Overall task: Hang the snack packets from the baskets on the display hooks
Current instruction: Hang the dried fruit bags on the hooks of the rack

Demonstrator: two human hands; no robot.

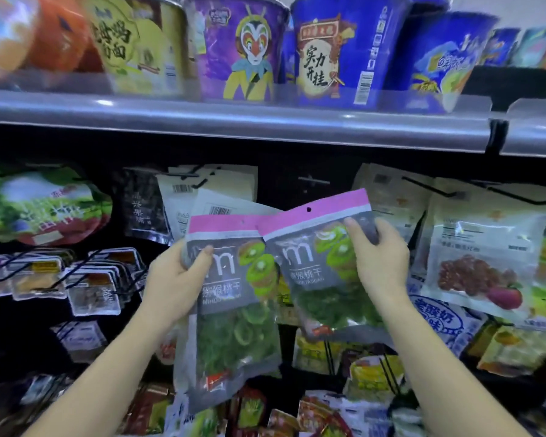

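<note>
Left hand and right hand each pinch a kiwi packet by its upper side edge, raised below the bare hook — light, crinkly, probably slippery film, best steered near the pink header's hole.

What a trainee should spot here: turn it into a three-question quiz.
1. True or false: the left hand is empty.
2. The top band of the right packet, held in the right hand, is: A green, B pink, C yellow.
3. Fill in: on the shelf above stand noodle ____.
Key: 1 false, it holds the left packet; 2 B; 3 cups.
</note>
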